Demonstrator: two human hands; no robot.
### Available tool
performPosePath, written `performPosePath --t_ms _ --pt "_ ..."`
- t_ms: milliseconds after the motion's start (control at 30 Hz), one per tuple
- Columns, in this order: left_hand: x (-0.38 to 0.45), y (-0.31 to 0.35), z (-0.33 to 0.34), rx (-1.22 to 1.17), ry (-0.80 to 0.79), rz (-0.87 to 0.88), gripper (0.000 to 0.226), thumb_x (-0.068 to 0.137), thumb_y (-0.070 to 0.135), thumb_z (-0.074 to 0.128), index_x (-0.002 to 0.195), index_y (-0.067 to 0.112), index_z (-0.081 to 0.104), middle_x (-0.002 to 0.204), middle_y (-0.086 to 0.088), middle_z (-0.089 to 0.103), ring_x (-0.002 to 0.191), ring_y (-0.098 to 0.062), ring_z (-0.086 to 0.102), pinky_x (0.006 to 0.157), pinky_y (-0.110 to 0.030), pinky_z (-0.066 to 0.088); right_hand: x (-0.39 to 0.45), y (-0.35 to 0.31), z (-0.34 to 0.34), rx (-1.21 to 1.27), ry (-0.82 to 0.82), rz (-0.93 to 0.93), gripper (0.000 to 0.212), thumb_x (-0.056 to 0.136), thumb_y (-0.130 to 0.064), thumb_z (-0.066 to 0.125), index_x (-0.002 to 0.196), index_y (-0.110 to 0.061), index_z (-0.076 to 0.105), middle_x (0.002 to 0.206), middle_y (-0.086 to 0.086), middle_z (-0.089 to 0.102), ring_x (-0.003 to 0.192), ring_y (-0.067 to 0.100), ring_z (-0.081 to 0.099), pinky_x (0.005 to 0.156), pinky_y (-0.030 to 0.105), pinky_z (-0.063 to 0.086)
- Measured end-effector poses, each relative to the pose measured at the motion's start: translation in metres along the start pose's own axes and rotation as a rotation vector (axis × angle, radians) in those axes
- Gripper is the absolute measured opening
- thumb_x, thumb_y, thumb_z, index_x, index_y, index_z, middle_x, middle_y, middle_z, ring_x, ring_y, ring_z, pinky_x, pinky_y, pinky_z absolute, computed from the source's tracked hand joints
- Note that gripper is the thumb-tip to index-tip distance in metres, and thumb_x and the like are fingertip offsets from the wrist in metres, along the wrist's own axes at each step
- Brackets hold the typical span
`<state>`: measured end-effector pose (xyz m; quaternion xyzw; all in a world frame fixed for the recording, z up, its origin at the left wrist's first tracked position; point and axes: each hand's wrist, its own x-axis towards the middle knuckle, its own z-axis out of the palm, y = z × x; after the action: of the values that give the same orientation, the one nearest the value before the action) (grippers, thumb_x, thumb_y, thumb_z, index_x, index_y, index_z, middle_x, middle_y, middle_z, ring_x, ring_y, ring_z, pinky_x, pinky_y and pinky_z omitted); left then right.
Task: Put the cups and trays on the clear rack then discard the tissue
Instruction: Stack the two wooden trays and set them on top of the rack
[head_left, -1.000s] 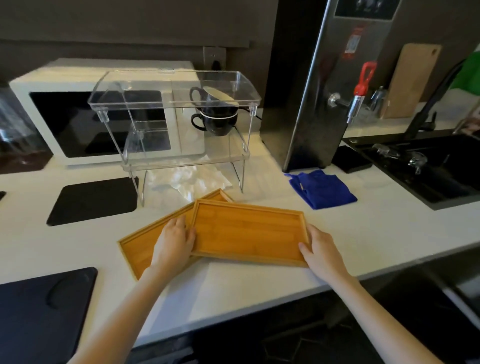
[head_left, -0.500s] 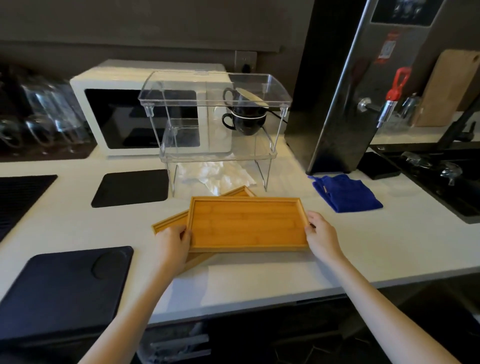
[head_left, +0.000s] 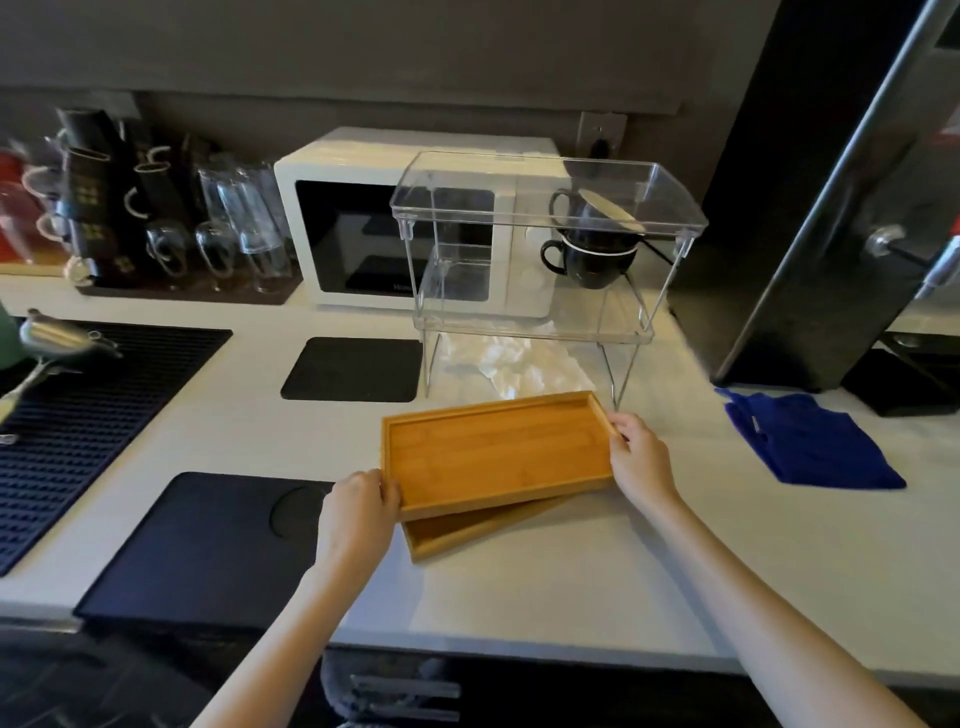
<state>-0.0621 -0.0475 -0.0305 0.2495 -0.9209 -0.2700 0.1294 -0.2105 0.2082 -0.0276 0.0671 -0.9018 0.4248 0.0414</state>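
A bamboo tray (head_left: 493, 449) lies stacked on a second bamboo tray (head_left: 467, 530), which peeks out beneath its near edge. My left hand (head_left: 358, 512) grips the top tray's left end and my right hand (head_left: 636, 457) grips its right end. Just behind stands the clear two-shelf rack (head_left: 545, 228). Two stacked black cups (head_left: 592, 249) sit on its lower shelf at the right. A crumpled white tissue (head_left: 514, 364) lies on the counter under the rack.
A white microwave (head_left: 363, 234) stands behind the rack, a tall steel water boiler (head_left: 831, 208) to its right. A blue cloth (head_left: 810, 441) lies at right. Black mats (head_left: 353, 369) (head_left: 197, 545) and a ribbed drain mat (head_left: 78, 415) cover the left counter; glasses and mugs (head_left: 156, 223) stand far left.
The top tray has been swung into line over the lower tray, which now shows only at the near edge. My view has turned left, revealing the glasses and drain mat.
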Motion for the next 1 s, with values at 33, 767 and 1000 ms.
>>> performPosePath --t_ms 33,767,1000 --pt "0.001 0.0 0.0 0.028 0.01 0.003 0.034 0.091 0.021 0.044 0.064 0.003 0.054 0.065 -0.011 0.057 0.057 -0.026 0.053 0.052 -0.034 0.043 0.001 0.001 0.003 0.006 0.004 0.002 0.032 0.093 -0.002 0.04 0.123 -0.002 0.051 0.122 0.018 0.06 0.108 0.03 0.056 0.083 0.03 0.043" --pt "0.012 0.006 0.011 -0.637 -0.121 -0.333 0.032 0.095 0.019 0.037 0.124 0.015 0.051 0.1 0.0 0.056 0.088 -0.015 0.048 0.079 -0.034 0.036 -0.003 0.017 0.007 0.145 -0.062 0.123 0.035 0.095 -0.015 0.044 0.129 -0.008 0.046 0.128 0.015 0.056 0.113 0.028 0.054 0.087 0.031 0.043" --pt "0.009 0.006 0.001 -0.78 -0.212 -0.436 0.032 0.095 0.019 0.038 0.124 0.013 0.05 0.097 -0.002 0.058 0.092 -0.018 0.05 0.084 -0.037 0.04 -0.028 0.017 -0.002 0.289 0.026 0.213 0.033 0.092 -0.008 0.048 0.124 -0.006 0.054 0.124 0.013 0.06 0.115 0.027 0.054 0.093 0.032 0.043"
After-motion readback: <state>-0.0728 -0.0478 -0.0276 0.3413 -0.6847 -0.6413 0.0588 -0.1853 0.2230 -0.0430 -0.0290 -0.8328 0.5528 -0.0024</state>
